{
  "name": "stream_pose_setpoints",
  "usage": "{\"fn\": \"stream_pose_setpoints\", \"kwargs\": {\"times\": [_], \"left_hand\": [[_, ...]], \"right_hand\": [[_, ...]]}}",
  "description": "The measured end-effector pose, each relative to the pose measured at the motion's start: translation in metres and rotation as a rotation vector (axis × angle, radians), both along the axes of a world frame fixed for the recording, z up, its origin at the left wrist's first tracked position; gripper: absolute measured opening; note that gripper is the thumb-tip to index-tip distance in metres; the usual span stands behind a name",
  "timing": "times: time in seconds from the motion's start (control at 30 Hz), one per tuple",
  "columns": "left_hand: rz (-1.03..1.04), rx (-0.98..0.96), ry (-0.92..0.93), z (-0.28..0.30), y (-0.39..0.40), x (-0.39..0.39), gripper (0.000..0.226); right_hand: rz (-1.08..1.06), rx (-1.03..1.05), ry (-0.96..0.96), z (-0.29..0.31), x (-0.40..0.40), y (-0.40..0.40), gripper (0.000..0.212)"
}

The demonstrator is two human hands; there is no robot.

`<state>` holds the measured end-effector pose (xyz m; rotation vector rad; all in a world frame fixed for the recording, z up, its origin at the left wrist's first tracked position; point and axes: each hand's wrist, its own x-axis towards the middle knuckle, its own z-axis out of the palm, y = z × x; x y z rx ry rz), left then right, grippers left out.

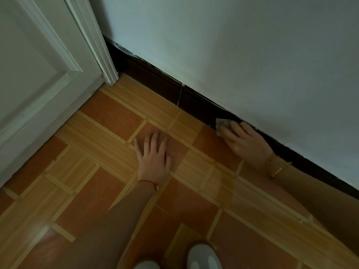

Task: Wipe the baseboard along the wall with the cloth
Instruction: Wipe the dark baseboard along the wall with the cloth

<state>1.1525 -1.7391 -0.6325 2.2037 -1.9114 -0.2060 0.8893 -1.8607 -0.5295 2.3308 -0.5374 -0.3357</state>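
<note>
Currently mid-wipe: right hand (pixel 243 139) grips a small grey cloth (pixel 223 124), bunched under curled fingers, pressed against the dark baseboard (pixel 155 78) where it meets the floor (pixel 108 117). Left hand (pixel 153 154) lies flat on the floor tiles, fingers straight and slightly spread, holding nothing; judged to be a prop for body weight.

Position of the cloth: roughly midway along the visible run of baseboard, which goes from the door frame (pixel 101 55) at upper left down to the right edge of view. A pale vertical joint (pixel 180 96) in the baseboard sits between cloth and door frame.

Judgement: the stretch from cloth to door frame looks yet to be covered. Next move would call for sliding the cloth leftward along the board with steady pressure, top edge included, where chipped pale flecks show against the wall (pixel 252 55).

Surroundings: white panelled door (pixel 29 74) at left; pale shoe (pixel 204 257) at bottom. Nothing lies in the wiping path; the corner at the door frame is tight, and lighting is dim
</note>
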Motion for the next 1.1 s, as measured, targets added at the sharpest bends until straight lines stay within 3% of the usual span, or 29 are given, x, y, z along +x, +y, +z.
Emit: {"fn": "stream_pose_setpoints", "kwargs": {"times": [0.2,0.5,0.6,1.1], "left_hand": [[-0.007,-0.016,0.008,-0.002,-0.001,-0.001,0.053],[-0.002,-0.049,-0.012,-0.003,-0.003,0.0,0.053],[-0.005,-0.044,-0.036,-0.005,-0.002,0.002,0.053],[-0.05,-0.042,-0.07,0.002,0.004,-0.013,0.05]], "right_hand": [[0.041,-0.056,0.041,0.004,-0.002,-0.002,0.04],[0.054,-0.044,-0.13,0.007,0.128,-0.052,0.037],[0.062,-0.059,-0.149,0.009,0.14,-0.053,0.035],[-0.092,0.025,0.087,0.003,-0.065,0.03,0.043]]}}
